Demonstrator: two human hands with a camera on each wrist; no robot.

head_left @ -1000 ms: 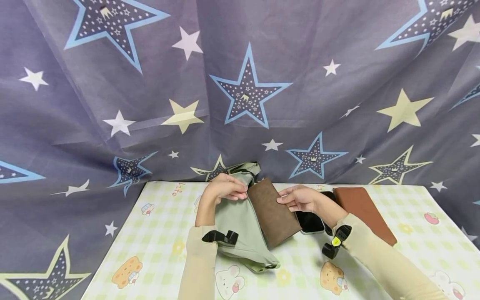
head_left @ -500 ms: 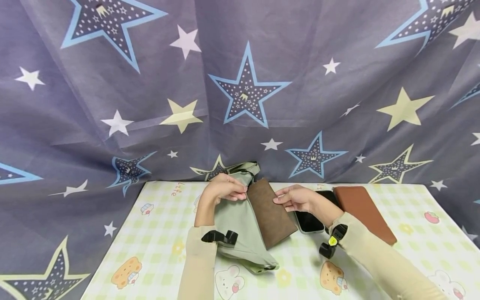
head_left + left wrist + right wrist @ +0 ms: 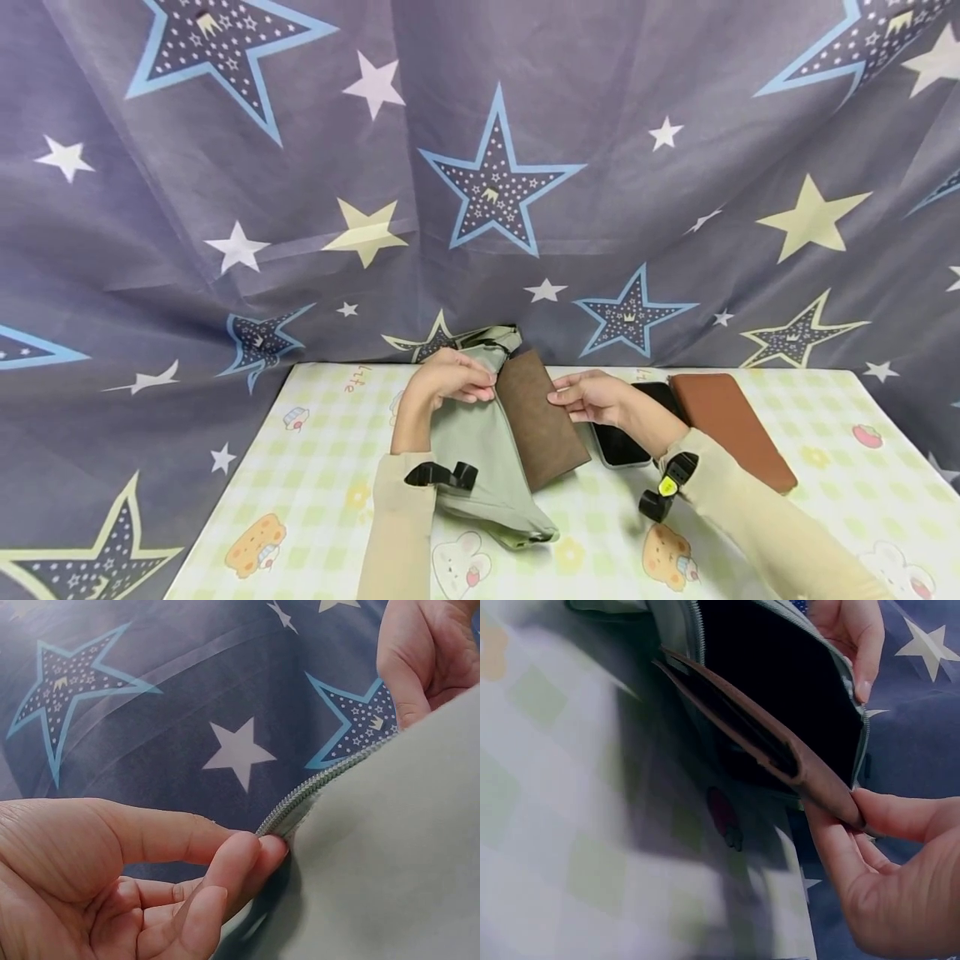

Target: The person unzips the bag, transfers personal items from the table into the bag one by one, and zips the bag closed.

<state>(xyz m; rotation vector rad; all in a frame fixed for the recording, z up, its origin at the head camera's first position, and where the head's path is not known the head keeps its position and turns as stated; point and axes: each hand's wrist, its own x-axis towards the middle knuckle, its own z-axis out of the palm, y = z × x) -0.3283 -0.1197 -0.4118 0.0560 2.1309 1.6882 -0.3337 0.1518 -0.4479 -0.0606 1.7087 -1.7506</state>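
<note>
A light green zippered bag (image 3: pixel 476 450) is on the table, its mouth spread open toward the right. My left hand (image 3: pixel 453 377) pinches the bag's zipper edge (image 3: pixel 304 796) between thumb and fingers. In the right wrist view the dark inside of the bag (image 3: pixel 780 682) shows, with its contents too dark to tell. My right hand (image 3: pixel 596 396) pinches a brown folded wallet (image 3: pixel 540 425) by its outer edge. The wallet's left side is in the bag's mouth, hidden behind the green cloth; its layered edge (image 3: pixel 742 724) is seen from the right wrist.
Beneath and behind my right wrist lies a black smartphone (image 3: pixel 621 446). Right of it is a flat reddish-brown leather-like case (image 3: pixel 731 425). A green-checked cloth (image 3: pixel 315 492) covers the table, and a star-patterned curtain (image 3: pixel 480 283) hangs along its back edge.
The right hand has shifted slightly left with the wallet, and the wallet goes a little further into the bag's mouth. The left hand keeps its place on the zipper edge.
</note>
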